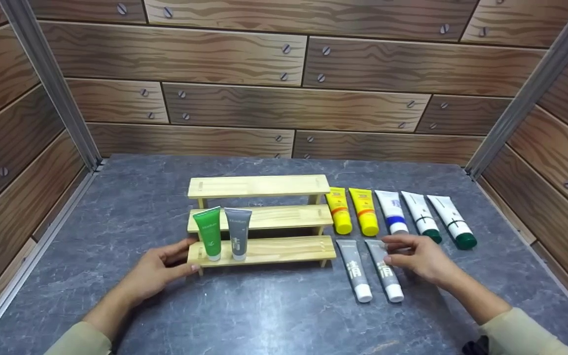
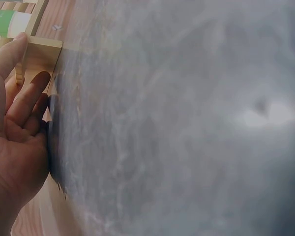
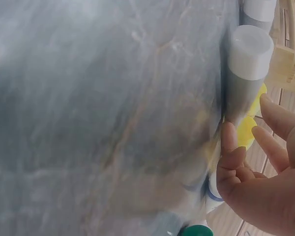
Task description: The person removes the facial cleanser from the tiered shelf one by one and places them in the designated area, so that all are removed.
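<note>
A three-step wooden display stand (image 1: 284, 249) carries a green tube (image 1: 209, 234) and a grey tube (image 1: 237, 234), both upright on white caps on its lowest step. My left hand (image 1: 158, 273) holds the left end of that step, thumb at the front corner and fingers behind. In the left wrist view the thumb (image 2: 10, 56) meets the step's edge beside the leg. To the right, two more grey tubes with white caps lie on the table. My right hand (image 1: 422, 259) reaches over the upper part of the right-hand grey tube (image 1: 387, 273), thumb and fingers spread apart.
Behind the grey tubes lies a row: two yellow tubes (image 1: 363, 212), a white tube with a blue band (image 1: 391, 212), and two white tubes with green caps (image 1: 451, 222). The other lying grey tube (image 1: 354, 271) is beside the stand. Wood-patterned walls (image 1: 244, 59) enclose the grey table (image 1: 244, 315).
</note>
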A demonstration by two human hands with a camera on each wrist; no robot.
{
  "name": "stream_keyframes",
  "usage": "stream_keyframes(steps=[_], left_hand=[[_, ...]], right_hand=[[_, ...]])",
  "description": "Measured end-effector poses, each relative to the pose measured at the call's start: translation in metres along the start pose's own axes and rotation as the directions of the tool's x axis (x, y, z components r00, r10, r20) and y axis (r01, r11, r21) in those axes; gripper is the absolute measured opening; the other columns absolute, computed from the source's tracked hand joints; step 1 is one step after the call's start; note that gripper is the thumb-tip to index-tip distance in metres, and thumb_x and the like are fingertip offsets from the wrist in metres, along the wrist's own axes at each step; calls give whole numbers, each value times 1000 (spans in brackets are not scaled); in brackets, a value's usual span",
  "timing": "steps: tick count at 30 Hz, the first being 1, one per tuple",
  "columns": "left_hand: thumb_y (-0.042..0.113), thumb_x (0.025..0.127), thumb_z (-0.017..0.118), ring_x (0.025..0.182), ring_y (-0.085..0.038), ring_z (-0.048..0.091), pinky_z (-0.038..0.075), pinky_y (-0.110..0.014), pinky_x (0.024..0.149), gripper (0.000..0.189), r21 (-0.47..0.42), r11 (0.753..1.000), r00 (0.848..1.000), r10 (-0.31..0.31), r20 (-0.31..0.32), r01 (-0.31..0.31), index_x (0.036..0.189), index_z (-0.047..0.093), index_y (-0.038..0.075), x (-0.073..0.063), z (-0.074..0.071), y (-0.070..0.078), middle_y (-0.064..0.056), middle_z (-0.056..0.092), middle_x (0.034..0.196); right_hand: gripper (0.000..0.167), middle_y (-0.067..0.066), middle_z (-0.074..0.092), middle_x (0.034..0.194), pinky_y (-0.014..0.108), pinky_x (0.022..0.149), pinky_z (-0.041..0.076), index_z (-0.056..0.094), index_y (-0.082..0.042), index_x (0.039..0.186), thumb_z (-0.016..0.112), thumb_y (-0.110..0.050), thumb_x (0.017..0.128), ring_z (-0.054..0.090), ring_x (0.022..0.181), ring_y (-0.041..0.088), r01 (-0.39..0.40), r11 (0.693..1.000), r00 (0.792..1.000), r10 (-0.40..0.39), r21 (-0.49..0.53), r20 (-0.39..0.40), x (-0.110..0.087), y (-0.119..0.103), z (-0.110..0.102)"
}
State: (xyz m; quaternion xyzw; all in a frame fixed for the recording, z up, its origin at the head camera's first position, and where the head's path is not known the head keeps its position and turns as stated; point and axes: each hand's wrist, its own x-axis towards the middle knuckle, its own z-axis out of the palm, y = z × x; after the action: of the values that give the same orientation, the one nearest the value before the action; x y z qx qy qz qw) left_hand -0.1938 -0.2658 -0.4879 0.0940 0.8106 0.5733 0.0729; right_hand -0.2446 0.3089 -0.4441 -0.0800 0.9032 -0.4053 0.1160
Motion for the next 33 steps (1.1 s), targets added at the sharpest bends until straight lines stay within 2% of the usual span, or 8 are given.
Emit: stream_keyframes(steps=[7, 11, 15, 19, 23, 28, 31, 33], left_hand=[[24, 95, 83, 135, -38, 60, 54, -21, 99, 76, 10, 1000, 1000, -5, -3, 5, 156, 46, -3, 0, 0, 0, -26, 60, 145], [24, 95, 83, 134, -37, 60, 54, -20, 99, 76, 7, 1000, 1000, 2, -4, -2, 156, 46, -3, 0, 0, -1, -27, 60, 145], [23, 95, 82, 134, -37, 61, 54, -20, 99, 75, 6, 1000, 1000, 8, -5, -8, 156, 46, -3, 0, 0, -2, -26, 60, 145], [25, 95, 82, 135, -37, 60, 53, -31, 106, 76, 20, 1000, 1000, 0, -5, 0, 156, 46, -2, 0, 1, -1, -26, 59, 146], [26, 95, 82, 135, -37, 60, 51, -37, 109, 77, 36, 999, 1000, -5, -6, 5, 157, 45, -2, -1, 0, 0, -25, 58, 147], [26, 95, 83, 135, -37, 60, 51, -40, 109, 77, 30, 999, 1000, -20, -15, 20, 156, 46, -2, 0, 1, 1, -24, 58, 148], [26, 94, 83, 136, -37, 59, 51, -41, 110, 76, 25, 999, 999, -36, -19, 36, 156, 47, -2, 0, 2, 1, -23, 57, 149], [27, 94, 84, 136, -36, 59, 50, -43, 111, 76, 28, 999, 999, -43, -24, 43, 155, 48, -1, 0, 2, 2, -23, 57, 150]], right_hand=[[50, 26, 69, 132, 26, 81, 60, 66, 2, 140, 80, -17, 97, 72, 108, 33, 88, 996, 996, -89, -14, -30, -5, -13, -10], [48, 25, 70, 131, 23, 82, 60, 67, 0, 139, 81, -17, 96, 72, 108, 32, 132, 991, 989, -134, -36, -61, -8, -31, -14], [49, 24, 68, 135, 24, 84, 61, 66, -1, 141, 80, -17, 97, 72, 111, 32, 164, 986, 985, -164, 0, -58, -11, -54, -15], [47, 19, 70, 135, 26, 84, 62, 67, -4, 141, 80, -18, 98, 72, 111, 29, 201, 980, 978, -201, 5, -54, -13, -79, -13], [45, 15, 74, 126, 27, 81, 63, 69, -6, 138, 81, -17, 97, 72, 105, 27, 251, 968, 966, -250, -2, -58, -13, -104, -9], [43, 12, 75, 124, 27, 86, 61, 71, -6, 136, 82, -13, 95, 71, 110, 30, 347, 938, 935, -347, -5, -73, -9, -135, 0], [41, 11, 75, 124, 27, 89, 59, 73, -6, 133, 83, -14, 94, 71, 113, 28, 416, 909, 907, -414, 13, -81, -6, -152, 8], [40, 12, 74, 125, 28, 86, 61, 73, -5, 132, 83, -12, 94, 72, 108, 28, 450, 892, 892, -447, 40, -69, -3, -162, 14]])
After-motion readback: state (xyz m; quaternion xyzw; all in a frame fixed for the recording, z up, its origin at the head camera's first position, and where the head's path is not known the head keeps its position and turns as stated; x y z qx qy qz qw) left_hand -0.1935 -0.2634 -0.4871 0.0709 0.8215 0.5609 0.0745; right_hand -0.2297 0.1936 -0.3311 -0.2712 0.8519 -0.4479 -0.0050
